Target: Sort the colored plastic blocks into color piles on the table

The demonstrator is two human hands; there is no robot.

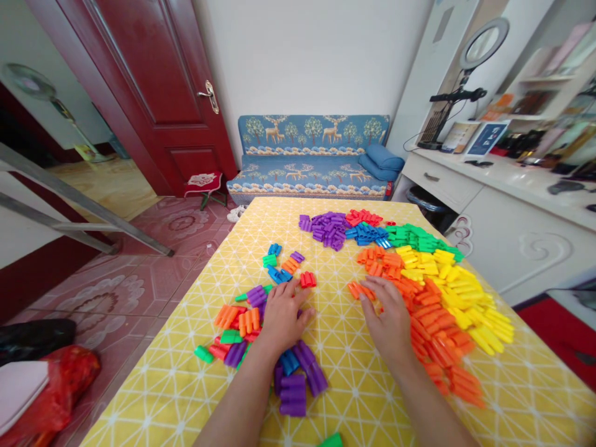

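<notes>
My left hand (285, 313) is over the mixed plastic pieces on the left, palm down, with its fingers spread and nothing visible in it. Just beyond its fingertips lie a red ridged piece (308, 280) and blue pieces (279, 275). Purple pieces (293, 395) lie below its wrist, partly covered by the forearm. My right hand (388, 313) reaches the left edge of the orange pile (431, 320). Its thumb and fingers are apart around the end of an orange ridged piece (357, 290) on the cloth; whether they touch it I cannot tell.
Sorted piles of purple (329, 228), red (363, 217), blue (367, 234), green (414, 237) and yellow pieces (465, 292) curve along the table's far and right side. A yellow patterned tablecloth (186, 385) covers the table. A blue sofa (311, 167) stands beyond it.
</notes>
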